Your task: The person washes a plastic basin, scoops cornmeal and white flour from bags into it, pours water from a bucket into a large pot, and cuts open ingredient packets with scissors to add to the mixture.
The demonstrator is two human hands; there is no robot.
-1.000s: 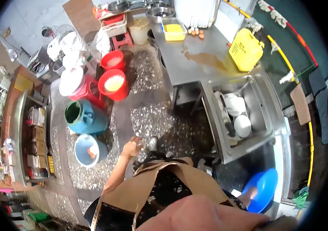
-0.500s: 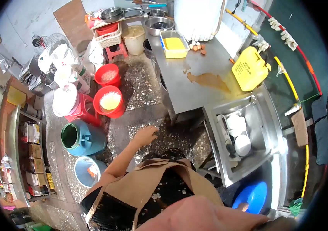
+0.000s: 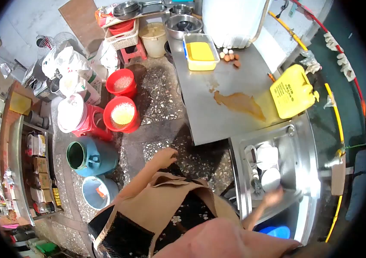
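Observation:
My left hand [image 3: 164,158] hangs over the speckled floor in front of my apron [image 3: 166,191], fingers loosely curled with nothing visible in them. At the near rim of the metal sink [image 3: 297,161] is my right hand [image 3: 273,196], smeared by motion, so its fingers cannot be made out. Closest to it lies a round white dish [image 3: 271,179] in the basin. Another white dish [image 3: 267,156] sits beyond that one, and a long pale utensil with a dark part [image 3: 254,172] lies along the left side of the basin.
A steel table [image 3: 209,124] adjoins the sink, bearing a yellow jug [image 3: 292,92], a yellow-filled plastic tub [image 3: 201,51], eggs [image 3: 230,56] and a brown spill [image 3: 241,103]. Red buckets [image 3: 122,114], a teal barrel [image 3: 92,155] and a pale blue bin [image 3: 100,191] stand leftward. A blue basin [image 3: 277,232] sits below.
My right hand has moved up from beside the blue basin to the near side of the sink. My left hand has shifted slightly lower in view. The camera view has shifted slightly.

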